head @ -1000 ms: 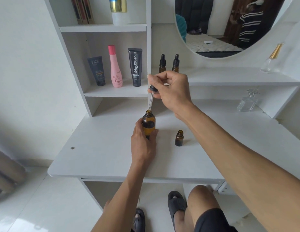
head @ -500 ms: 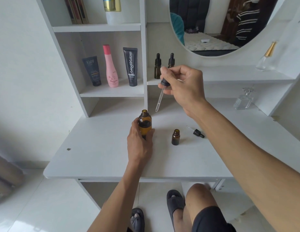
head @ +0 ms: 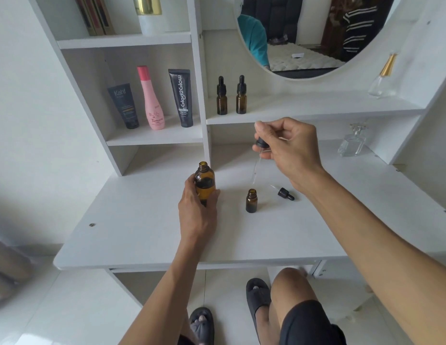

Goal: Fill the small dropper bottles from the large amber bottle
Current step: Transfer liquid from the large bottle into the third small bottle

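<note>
A: Head view: how are the hands occupied?
B: The large amber bottle point(head: 204, 181), uncapped, is gripped upright on the bench point(head: 142, 220) by the left hand point(head: 197, 215); a dropper point(head: 260, 150) is pinched by the right hand point(head: 289, 150).
A: And the small bottle?
B: An open small dropper bottle point(head: 251, 200) is stood just right, below the pipette tip.

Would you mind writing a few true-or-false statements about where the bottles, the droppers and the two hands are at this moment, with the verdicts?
1. The left hand grips the large amber bottle, which is uncapped. True.
2. The right hand is empty. False: it pinches a dropper whose glass tube hangs above the small open bottle.
3. The small open bottle stands on the desk, to the right of the large amber bottle. True.
4. A second dropper cap is screwed onto the small open bottle. False: it lies on the desk beside it.
5. Two capped dropper bottles stand on the shelf below the mirror. True.
</note>
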